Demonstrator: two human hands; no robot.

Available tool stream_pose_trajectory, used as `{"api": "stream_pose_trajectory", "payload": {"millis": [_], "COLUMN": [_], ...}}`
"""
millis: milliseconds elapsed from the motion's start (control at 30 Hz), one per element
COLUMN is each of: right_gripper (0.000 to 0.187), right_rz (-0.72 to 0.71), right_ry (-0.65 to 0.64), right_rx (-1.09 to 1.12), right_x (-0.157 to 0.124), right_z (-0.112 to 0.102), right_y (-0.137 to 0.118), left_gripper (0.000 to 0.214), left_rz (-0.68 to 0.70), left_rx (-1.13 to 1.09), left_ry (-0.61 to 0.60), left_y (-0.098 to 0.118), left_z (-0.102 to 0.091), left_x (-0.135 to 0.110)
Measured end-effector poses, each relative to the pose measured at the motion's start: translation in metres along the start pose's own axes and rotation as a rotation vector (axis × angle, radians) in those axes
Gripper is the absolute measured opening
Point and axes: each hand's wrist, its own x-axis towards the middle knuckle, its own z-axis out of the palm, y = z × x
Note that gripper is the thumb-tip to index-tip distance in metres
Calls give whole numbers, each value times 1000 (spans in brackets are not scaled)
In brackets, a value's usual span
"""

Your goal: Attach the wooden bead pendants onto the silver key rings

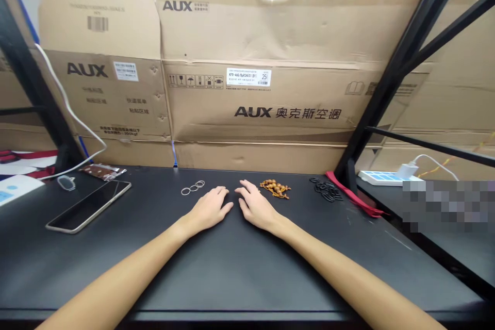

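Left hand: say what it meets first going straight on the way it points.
Probably the bare right hand, at its fingertips, just ahead over the black tabletop; depth is hard to judge here.

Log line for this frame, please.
left hand: empty, on black table | right hand: empty, on table | nearest: metal rings, wooden beads

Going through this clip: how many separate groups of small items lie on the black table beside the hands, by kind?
Metal ring group: 1
Wooden bead cluster: 1
Black loop pile: 1
Total: 3
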Motion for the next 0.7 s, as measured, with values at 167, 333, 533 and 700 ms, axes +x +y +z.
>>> {"api": "stream_pose_trajectory", "payload": {"millis": [167, 333, 533, 700], "right_gripper": [44, 39, 42, 32], "right_rz": [35, 157, 85, 146], "right_ry": [116, 1, -18, 88], "right_rx": [36, -26, 77, 30], "right_x": [4, 3, 5, 7], "right_z": [-4, -8, -6, -12], "right_y": [13, 22, 20, 15], "left_gripper": [31, 32, 30, 29], "left_rz": [75, 12, 102, 164], "left_rx": [-1, 65, -27, -125], "left_ry": [27, 20, -34, -13], "left_y": [0, -1, 0, 1], "left_z": [-2, -1, -5, -6], "left_x": [1, 1, 2, 3]}}
